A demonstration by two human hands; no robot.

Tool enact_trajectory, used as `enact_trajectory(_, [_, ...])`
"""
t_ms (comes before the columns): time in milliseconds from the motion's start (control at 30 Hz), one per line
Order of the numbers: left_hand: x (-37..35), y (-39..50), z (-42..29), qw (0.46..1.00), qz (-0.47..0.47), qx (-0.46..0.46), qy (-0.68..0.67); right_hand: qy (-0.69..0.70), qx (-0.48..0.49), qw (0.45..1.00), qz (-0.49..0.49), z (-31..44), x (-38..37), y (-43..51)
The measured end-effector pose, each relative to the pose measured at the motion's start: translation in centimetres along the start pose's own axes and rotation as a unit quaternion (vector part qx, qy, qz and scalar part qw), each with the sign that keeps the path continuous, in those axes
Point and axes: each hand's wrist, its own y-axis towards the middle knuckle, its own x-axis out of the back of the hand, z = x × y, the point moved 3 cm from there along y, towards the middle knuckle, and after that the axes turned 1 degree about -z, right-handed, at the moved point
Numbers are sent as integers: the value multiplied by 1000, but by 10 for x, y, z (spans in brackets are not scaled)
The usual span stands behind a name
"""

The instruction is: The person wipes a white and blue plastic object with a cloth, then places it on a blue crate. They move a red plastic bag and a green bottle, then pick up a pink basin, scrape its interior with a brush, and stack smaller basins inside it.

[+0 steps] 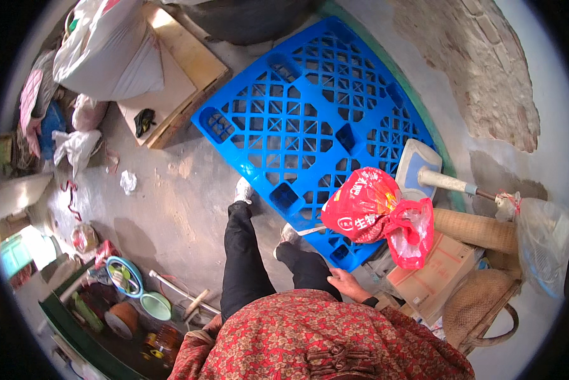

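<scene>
My right hand [349,285] hangs beside my right thigh, with loosely bent fingers and nothing visible in it. My left hand [212,326] shows only in part beside the patterned sleeve; its fingers are hidden, so I cannot tell whether it holds anything. Ahead of my feet lies a large blue plastic pallet [288,110]. A tied red sack [360,204] with printed writing rests near its right corner. Beside the sack, a platform scale [415,166] stands with its pole leaning toward the wall.
A white sack [109,52] sits on a wooden platform [185,66] at upper left. A cardboard box [431,275], a rolled mat [474,230] and a woven basket [474,299] are at right. A green basin [156,306] and a white pole [182,290] lie at lower left.
</scene>
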Motion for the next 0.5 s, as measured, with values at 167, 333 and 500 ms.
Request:
enact_trajectory(167, [-30, -11, 39, 996, 28, -22, -78, -90, 2, 989, 116, -27, 8, -26])
enact_trajectory(333, [-36, -25, 85, 978, 75, -45, -189, -129, -26, 975, 180, -23, -1, -17])
enact_trajectory(500, [-30, 15, 136, 931, 89, -92, -342, -249, -72, 943, 207, -7, -17, 4])
